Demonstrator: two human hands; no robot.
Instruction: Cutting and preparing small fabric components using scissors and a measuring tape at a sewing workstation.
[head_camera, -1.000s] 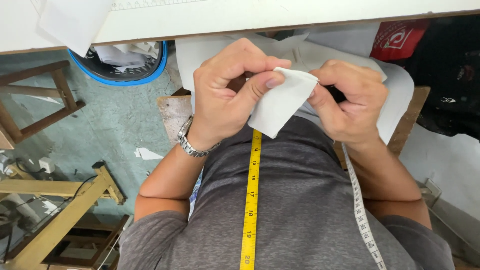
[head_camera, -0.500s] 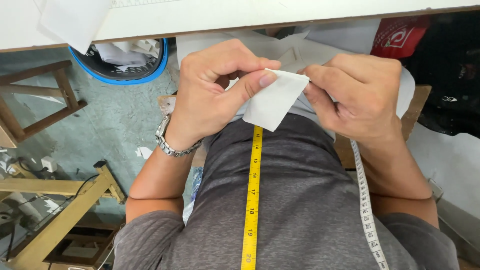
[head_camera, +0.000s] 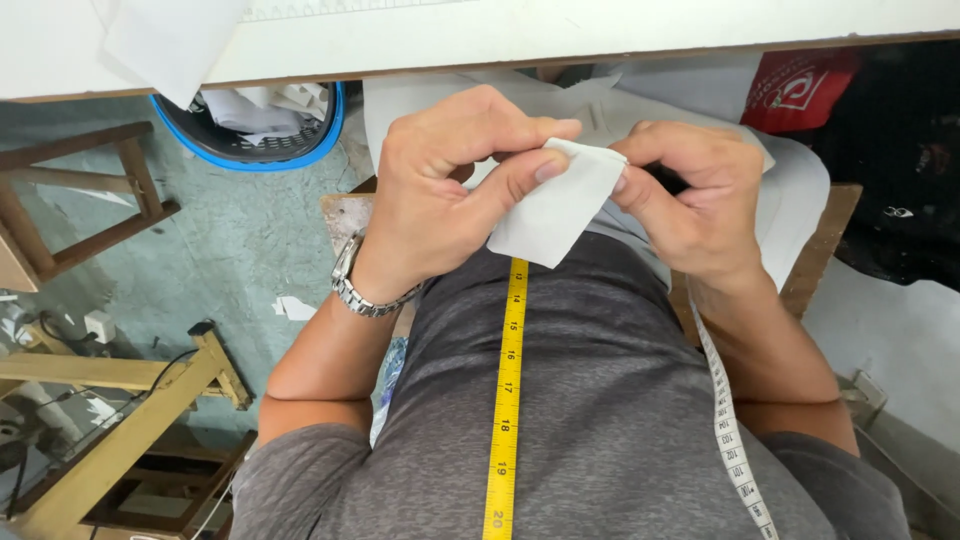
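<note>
Two hands on one small white fabric piece (head_camera: 552, 208), held above my lap, near the tabletop (head_camera: 600, 30) edge. Left hand (head_camera: 440, 190) pinches its left edge, right hand (head_camera: 690, 200) clamps the top corner. I judge it light, limp, easily creased; best gripped at the edges.

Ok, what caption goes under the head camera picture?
Both hands, left and right, pinch a small white fabric piece above a yellow tape measure.

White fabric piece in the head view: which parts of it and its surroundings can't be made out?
- White fabric piece: top edge covered by left hand and right hand.
- Yellow tape measure: upper end hidden behind the fabric.
- Blue-rimmed basket: top hidden by the white table edge.
</note>
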